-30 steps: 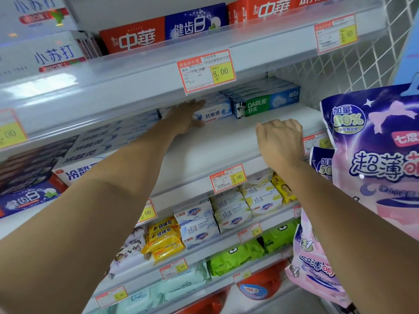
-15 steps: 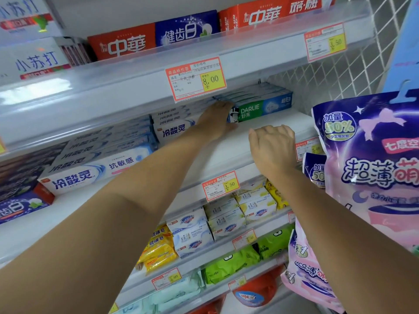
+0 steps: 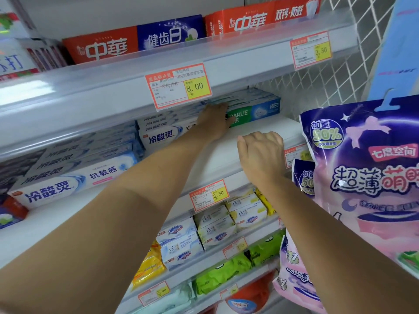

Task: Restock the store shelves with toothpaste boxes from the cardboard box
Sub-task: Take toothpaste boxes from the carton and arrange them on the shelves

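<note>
White store shelf (image 3: 217, 155) carries a green-and-blue Darlie toothpaste box (image 3: 254, 113), with the left hand (image 3: 215, 121) pressing straight fingers against it. Nearby the right hand (image 3: 260, 152) rests curled on the shelf, holding nothing.

Lighting: bright, even store light is coming from above.
Glare: the clear shelf rail (image 3: 59, 96) is washing out to white at the left.
Shadow: the DARLIE boxes (image 3: 256, 109) are sitting in shade beneath that rail.
Focus: the price tag (image 3: 179, 86) is reading fairly sharp, while the lower tags (image 3: 154, 292) are going soft.
Distortion: the rail is bowing, and the pink pack (image 3: 374, 177) is stretching at the right edge.
</note>
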`<state>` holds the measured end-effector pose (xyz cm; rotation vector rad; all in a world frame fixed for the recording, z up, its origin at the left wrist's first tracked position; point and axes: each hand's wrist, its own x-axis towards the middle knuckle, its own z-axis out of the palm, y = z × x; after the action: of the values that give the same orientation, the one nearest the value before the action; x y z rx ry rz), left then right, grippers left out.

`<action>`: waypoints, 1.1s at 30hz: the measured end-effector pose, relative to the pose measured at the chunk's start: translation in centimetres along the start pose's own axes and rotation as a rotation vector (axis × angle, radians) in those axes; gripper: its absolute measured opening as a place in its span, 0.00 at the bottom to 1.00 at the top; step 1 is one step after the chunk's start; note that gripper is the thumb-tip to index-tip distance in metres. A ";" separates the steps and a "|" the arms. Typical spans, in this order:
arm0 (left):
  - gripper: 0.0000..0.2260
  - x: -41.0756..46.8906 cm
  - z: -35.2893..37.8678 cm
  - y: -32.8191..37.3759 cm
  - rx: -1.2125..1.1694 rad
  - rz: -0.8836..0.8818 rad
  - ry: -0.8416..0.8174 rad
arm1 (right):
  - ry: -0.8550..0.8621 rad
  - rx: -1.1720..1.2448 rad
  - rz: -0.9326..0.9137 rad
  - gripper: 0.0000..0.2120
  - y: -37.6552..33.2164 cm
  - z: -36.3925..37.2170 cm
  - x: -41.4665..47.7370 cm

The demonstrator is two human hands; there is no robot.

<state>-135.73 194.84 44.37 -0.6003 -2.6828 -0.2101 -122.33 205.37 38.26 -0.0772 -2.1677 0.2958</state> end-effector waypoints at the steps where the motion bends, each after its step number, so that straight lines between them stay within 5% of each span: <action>1: 0.19 -0.2 -0.1 0.2 0.009 -0.019 0.005 | -0.014 -0.001 0.003 0.25 0.0 0.0 0.0; 10: 0.26 -2.8 -2.3 1.4 -0.033 -0.080 -0.172 | -0.074 0.001 -0.042 0.27 0.2 -0.3 0.0; 14: 0.21 -8.5 -5.8 1.1 -0.123 -0.126 -0.212 | -0.118 0.031 -0.059 0.28 0.3 -0.8 -0.1; 19: 0.14 -20.4 -8.5 -0.2 -0.310 -0.089 0.050 | -0.233 0.159 -0.049 0.33 0.0 -2.1 0.3; 24: 0.07 -31.9 -8.0 -1.0 -0.442 0.042 0.279 | -0.150 0.529 -0.041 0.11 -3.6 -5.7 -5.3; 26: 0.06 -35.9 -6.7 -1.4 -0.504 -0.016 0.270 | -0.154 0.590 -0.121 0.10 -5.7 -6.5 -10.2; 29: 0.13 -41.9 -2.7 -2.6 -0.601 -0.180 0.154 | -0.451 0.559 -0.182 0.22 -7.2 -5.7 -19.5; 33: 0.17 -50.3 4.6 -4.5 -0.690 -0.424 -0.087 | -0.894 0.415 -0.175 0.23 -7.1 -3.1 -31.8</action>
<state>-97.21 172.71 19.92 -0.2028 -2.7561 -1.2799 -101.04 193.82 16.28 0.5793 -2.8995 0.7820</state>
